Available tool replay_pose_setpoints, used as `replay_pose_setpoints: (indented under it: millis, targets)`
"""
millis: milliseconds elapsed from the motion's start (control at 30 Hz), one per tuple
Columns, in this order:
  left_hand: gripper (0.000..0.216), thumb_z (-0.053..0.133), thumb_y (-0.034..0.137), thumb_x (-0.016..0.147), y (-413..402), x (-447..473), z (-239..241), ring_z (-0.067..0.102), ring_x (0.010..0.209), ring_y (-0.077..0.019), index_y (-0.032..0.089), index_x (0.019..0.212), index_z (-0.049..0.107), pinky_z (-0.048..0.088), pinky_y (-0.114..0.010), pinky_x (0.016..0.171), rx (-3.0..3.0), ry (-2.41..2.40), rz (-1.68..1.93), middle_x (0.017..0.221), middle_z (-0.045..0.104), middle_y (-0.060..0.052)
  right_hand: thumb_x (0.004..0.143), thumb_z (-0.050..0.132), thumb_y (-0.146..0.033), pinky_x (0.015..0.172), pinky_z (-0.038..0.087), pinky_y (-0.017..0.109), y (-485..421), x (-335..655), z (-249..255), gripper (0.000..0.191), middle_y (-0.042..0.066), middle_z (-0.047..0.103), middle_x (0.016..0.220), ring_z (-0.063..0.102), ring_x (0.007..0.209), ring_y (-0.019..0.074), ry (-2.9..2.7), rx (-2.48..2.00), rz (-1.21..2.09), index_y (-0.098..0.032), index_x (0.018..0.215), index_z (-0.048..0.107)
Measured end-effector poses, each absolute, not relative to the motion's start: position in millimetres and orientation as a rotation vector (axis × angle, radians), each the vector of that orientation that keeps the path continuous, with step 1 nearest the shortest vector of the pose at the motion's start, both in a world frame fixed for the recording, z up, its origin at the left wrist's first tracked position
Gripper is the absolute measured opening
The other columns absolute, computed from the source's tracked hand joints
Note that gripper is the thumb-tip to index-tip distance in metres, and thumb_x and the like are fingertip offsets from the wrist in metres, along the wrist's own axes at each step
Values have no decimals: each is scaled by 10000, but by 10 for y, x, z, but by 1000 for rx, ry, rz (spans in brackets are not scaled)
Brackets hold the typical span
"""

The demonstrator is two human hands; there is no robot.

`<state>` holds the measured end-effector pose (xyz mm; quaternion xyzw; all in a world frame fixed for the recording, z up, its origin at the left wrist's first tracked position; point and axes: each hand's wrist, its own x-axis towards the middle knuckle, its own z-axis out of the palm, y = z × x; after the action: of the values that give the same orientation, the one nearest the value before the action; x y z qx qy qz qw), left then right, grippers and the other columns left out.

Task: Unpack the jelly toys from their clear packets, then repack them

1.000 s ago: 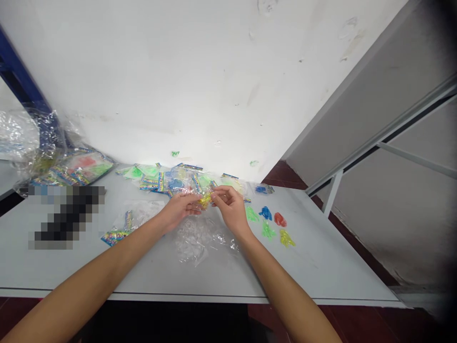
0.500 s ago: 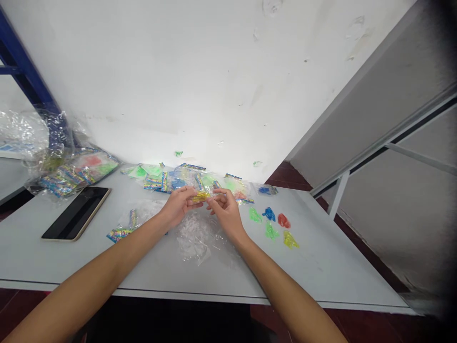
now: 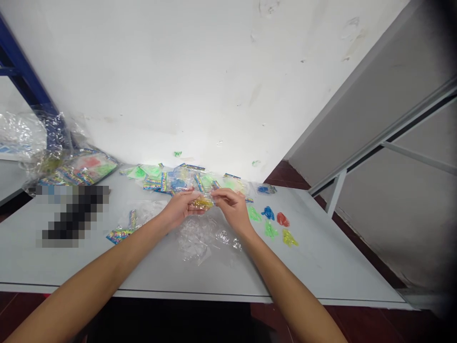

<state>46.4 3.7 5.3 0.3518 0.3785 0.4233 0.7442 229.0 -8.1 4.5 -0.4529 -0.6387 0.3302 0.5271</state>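
Note:
Both my hands meet over the middle of a grey table [image 3: 321, 267]. My left hand [image 3: 180, 208] and my right hand [image 3: 232, 206] pinch the two ends of a small clear packet with a yellow toy [image 3: 202, 203] inside. Empty clear wrappers [image 3: 200, 238] lie under my hands. To the right, several loose jelly toys lie on the table: a blue one [image 3: 267, 212], a red one [image 3: 282, 219], green ones [image 3: 269, 230] and a yellow one [image 3: 288, 237].
A row of packaged toys [image 3: 167, 178] lies along the wall behind my hands. A bag of more packets [image 3: 76, 171] sits at the far left, with a blurred dark flat object [image 3: 71, 214] in front of it. A metal frame [image 3: 357, 157] stands to the right.
My hands keep working the yellow packet in place; my fingers have shifted slightly on it. The camera has swayed a little.

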Motion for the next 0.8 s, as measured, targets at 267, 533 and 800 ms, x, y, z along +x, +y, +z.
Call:
replay_pose_setpoints:
  millis: [267,533,800]
  targets:
    - [369,665,517,817,49,445,73,734,781,-265,176,941,601,567,-429,812,570,805,919,855,745,-114,794,607,-268,795,477,334,-114,2267,52,160,52,676,1001,595,1043,218,-1539,-1105,836,-275,778,766]
    - [236,777,284,760,66,437,16,720,819,-222,142,900,650,565,-390,847,664,796,928,898,735,-100,791,600,-250,795,463,333,-107,2274,22,179,47,647,1033,581,1043,213,-1531,-1108,918,-284,785,775]
    - [128,737,224,796,60,446,6,694,748,-173,104,813,695,572,-373,841,703,857,984,867,718,-95,747,546,-185,734,485,323,-109,2264,16,254,43,647,1019,590,973,200,-1559,-1101,891,-281,778,779]
